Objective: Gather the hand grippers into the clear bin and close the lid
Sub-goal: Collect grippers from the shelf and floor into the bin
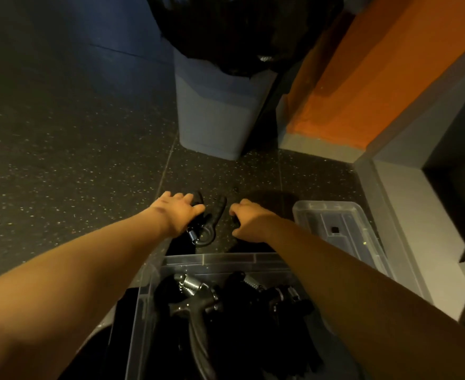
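Black hand gripper [212,218] of moulded plastic, one counted on the floor: two curved handles with ridged finger grooves, spread in a V and joined at a rounded loop, with a bright steel coil spring at the joint. It lies on the dark speckled floor [61,160], just beyond the far rim of the clear plastic bin [226,259] and outside it.

Stored grippers [195,303] of the same make lie heaped inside the bin. Three coil springs can be counted there; the black bodies merge in the dim light, so the exact number cannot be told. One matte handle with a glossy curve shows plainly at the middle.

Two bare hands reach past the bin. The left hand [178,212] lies over the left handle of the floor gripper, its fingers curled round it. The right hand [249,220] is beside it, apart from the gripper's right handle, knuckles up and fingers bent down toward the floor; whether they clamp anything cannot be told, since the palm hides what is beneath.

One clear rectangular lid [343,231], ribbed and translucent, lies on the floor to the right of the bin and is not on it.

One pale grey waste bin [215,116], smooth and tapered, stands farther off, lined with a glossy black bag [239,31]. To its right runs an orange wall band [363,78] above a grey ledge [407,187].
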